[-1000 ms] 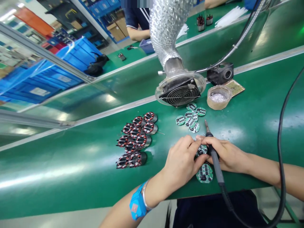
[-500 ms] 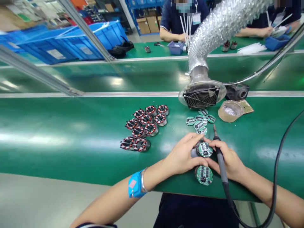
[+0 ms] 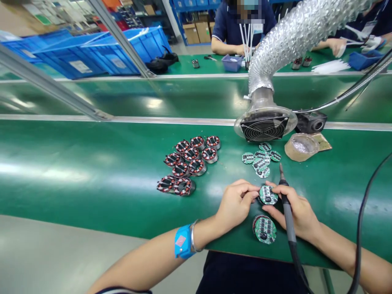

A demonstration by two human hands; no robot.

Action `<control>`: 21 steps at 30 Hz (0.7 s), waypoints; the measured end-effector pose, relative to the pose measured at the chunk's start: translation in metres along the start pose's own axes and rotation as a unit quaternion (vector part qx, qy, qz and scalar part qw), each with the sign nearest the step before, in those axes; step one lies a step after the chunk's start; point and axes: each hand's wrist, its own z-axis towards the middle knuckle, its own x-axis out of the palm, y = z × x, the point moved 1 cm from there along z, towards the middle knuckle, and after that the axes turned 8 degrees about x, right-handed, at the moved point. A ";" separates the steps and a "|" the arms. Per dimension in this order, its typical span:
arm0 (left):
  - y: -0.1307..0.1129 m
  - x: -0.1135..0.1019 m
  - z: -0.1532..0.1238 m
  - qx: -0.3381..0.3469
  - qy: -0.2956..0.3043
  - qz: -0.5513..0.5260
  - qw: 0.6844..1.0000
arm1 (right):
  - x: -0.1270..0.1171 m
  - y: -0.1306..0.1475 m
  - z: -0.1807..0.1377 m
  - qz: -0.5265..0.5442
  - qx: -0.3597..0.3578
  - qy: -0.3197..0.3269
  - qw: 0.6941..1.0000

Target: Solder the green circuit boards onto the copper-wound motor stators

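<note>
My left hand (image 3: 235, 204) pinches the left edge of a small round green circuit board (image 3: 268, 194) that sits on a motor part. My right hand (image 3: 298, 212) touches the board's right side and grips a black soldering iron (image 3: 286, 204), tip pointing away from me. A second round board on a motor (image 3: 265, 229) rests just below, near the table's front edge. A blue wrist strap (image 3: 183, 241) is on my left wrist.
A cluster of several copper-wound motor stators (image 3: 188, 163) lies left of my hands. Several loose round boards (image 3: 260, 159) lie ahead. Behind them stand a fume fan with silver duct (image 3: 265, 126) and a tape roll holding solder bits (image 3: 301, 146). Other people work across the conveyor (image 3: 153, 98).
The view has shifted slightly. My left fingers have slid off the top of the board to its left edge, leaving the board's face uncovered. The soldering iron stays in my right hand.
</note>
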 end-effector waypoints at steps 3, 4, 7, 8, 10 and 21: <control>-0.007 0.003 -0.010 0.071 0.004 0.063 0.995 | 0.001 0.000 -0.001 -0.006 -0.005 -0.012 1.000; -0.010 0.004 -0.013 0.083 0.012 0.069 0.994 | 0.001 0.000 -0.002 -0.008 -0.005 -0.019 1.000; -0.014 0.006 -0.025 0.090 0.055 0.066 0.992 | 0.004 -0.002 -0.003 -0.026 -0.019 -0.039 0.999; -0.015 0.006 -0.028 0.087 0.073 0.065 0.991 | 0.005 -0.002 -0.004 -0.035 -0.027 -0.043 0.998; -0.013 0.002 -0.030 0.084 0.114 0.065 0.988 | 0.006 -0.002 -0.004 -0.051 -0.039 -0.051 0.997; -0.023 -0.010 0.027 0.195 0.302 0.125 0.925 | -0.023 -0.006 0.006 0.055 0.047 -0.079 0.994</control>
